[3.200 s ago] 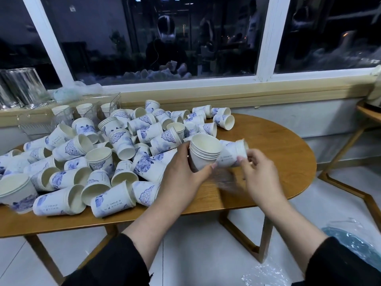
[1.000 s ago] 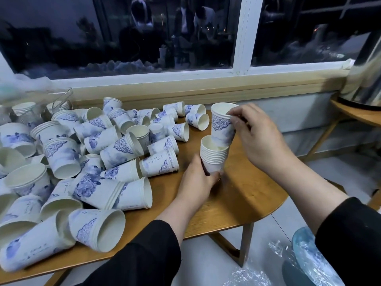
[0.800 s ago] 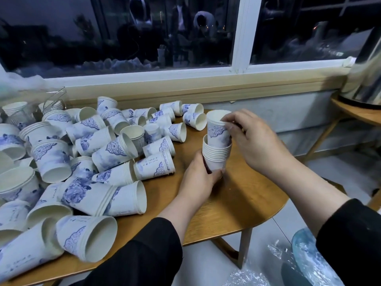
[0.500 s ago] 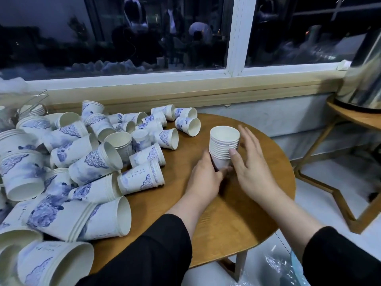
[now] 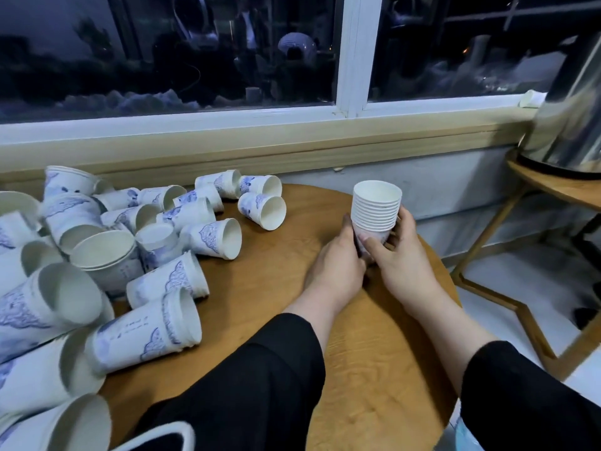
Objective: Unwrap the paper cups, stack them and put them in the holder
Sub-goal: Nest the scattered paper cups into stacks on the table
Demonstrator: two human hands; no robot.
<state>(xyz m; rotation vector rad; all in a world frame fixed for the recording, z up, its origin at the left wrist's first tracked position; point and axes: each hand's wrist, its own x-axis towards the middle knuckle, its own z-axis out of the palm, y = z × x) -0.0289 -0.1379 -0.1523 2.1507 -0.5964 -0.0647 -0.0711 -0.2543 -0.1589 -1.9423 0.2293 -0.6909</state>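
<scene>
Gripping one cup stack [image 5: 376,205]: left hand [image 5: 338,268], right hand [image 5: 401,260].

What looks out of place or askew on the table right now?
The stack of cups stands upright and even, gripped low by the left hand and right hand. The loose cups lie tipped on their sides in a jumble across the table's left half, several partly nested. Nothing looks spilled or crushed.
</scene>
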